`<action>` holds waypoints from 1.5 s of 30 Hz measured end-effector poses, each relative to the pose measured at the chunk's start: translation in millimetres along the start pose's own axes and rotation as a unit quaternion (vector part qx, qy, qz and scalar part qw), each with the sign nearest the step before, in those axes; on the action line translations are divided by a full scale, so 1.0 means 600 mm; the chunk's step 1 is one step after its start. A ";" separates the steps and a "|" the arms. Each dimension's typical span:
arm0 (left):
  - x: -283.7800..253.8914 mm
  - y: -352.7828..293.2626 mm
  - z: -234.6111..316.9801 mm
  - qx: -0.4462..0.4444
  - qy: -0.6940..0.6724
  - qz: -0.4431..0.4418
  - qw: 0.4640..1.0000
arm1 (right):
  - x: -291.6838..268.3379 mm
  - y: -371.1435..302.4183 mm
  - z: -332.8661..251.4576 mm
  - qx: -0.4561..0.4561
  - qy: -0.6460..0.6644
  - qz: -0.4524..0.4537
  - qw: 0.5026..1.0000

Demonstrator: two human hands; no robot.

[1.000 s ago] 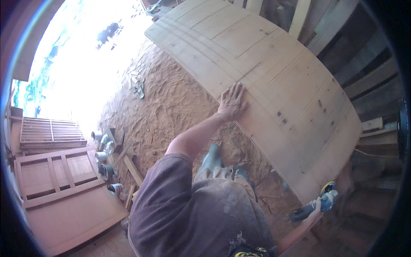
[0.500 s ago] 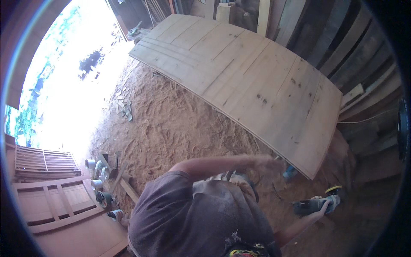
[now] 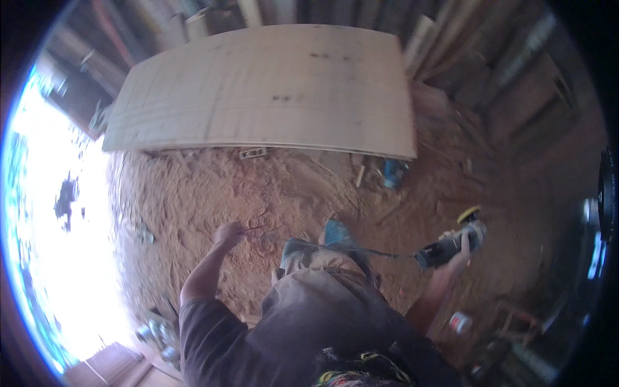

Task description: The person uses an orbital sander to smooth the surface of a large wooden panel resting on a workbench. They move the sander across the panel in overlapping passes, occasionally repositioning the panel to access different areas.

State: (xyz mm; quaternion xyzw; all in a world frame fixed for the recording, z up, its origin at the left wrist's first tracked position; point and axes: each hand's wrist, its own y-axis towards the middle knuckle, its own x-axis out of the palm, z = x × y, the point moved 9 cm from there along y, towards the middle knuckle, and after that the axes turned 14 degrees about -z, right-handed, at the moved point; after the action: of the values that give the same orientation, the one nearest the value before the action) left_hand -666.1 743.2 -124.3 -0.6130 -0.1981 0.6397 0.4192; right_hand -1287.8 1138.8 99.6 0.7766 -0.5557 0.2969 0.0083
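Observation:
My right hand (image 3: 460,256) is wrapped round an angle grinder (image 3: 436,254) with a dark body and a yellow disc (image 3: 469,215), held off to the right above the floor. A dark cord (image 3: 377,252) runs left from the grinder's rear end across the front of my legs. To the left, my left hand (image 3: 229,235) is closed, and a thin reddish stick-like thing (image 3: 255,228) sticks out of it; blur hides what it is. Ahead lies a large pale wooden panel (image 3: 258,97) of joined boards, apart from both hands.
Sawdust and footprints cover the brown floor (image 3: 193,187). By the panel's near edge are a blue object (image 3: 393,173) and a small wooden block (image 3: 253,153). A white tub (image 3: 459,322) stands at the lower right. Boards lean along the back; bright daylight enters at the left.
My view has turned right, so the panel now lies straight across ahead. My left arm has swung from across my front out to the left. The grinder is still in my right hand.

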 end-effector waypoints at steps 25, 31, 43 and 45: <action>-0.436 0.278 0.926 0.092 -0.133 0.280 0.946 | -0.414 0.290 -0.316 -0.013 -0.002 0.050 0.999; -0.338 0.213 0.968 -0.050 -0.073 0.388 0.917 | -0.471 0.323 -0.381 0.006 -0.020 0.105 0.994; -0.356 0.146 0.993 -0.036 -0.050 0.430 0.901 | -0.364 0.667 -0.453 0.027 0.016 0.034 0.999; -0.353 0.142 0.996 -0.051 -0.047 0.420 0.905 | -0.309 0.778 -0.462 0.027 -0.019 -0.004 0.999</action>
State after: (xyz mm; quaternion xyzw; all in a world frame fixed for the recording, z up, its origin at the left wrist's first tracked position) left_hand -1281.1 685.4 43.1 -0.6290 0.0257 0.7739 0.0695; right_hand -1856.5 1214.4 92.7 0.7842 -0.5444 0.2969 -0.0219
